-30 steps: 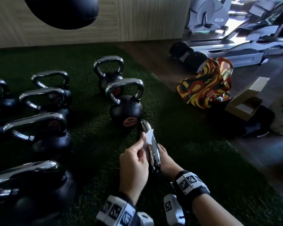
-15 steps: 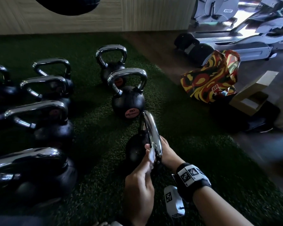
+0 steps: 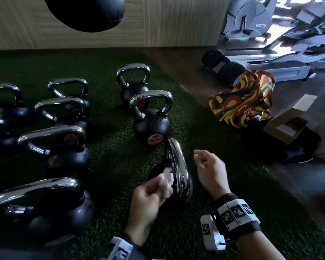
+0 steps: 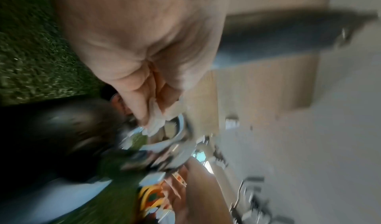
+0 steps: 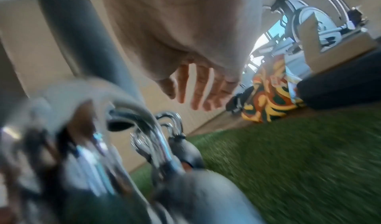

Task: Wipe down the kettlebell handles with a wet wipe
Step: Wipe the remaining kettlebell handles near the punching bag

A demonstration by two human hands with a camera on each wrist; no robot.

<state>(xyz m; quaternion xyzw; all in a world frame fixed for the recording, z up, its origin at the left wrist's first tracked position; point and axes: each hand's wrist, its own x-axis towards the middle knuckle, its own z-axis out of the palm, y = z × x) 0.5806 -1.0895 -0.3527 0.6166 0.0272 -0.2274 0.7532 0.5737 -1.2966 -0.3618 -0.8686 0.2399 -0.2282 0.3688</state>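
Left hand [image 3: 148, 199] pinches wet wipe [image 3: 167, 175] against nearest kettlebell handle [image 3: 178, 166], mid-wipe. Right hand [image 3: 210, 171] just right of handle, fingers loose, empty. Other kettlebells [image 3: 150, 117] beyond handle: wiped or not, cannot tell.

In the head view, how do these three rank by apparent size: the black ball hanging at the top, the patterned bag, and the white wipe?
1. black ball, though cut off by the frame and maybe nearer the camera.
2. patterned bag.
3. white wipe, pinched in the left hand.
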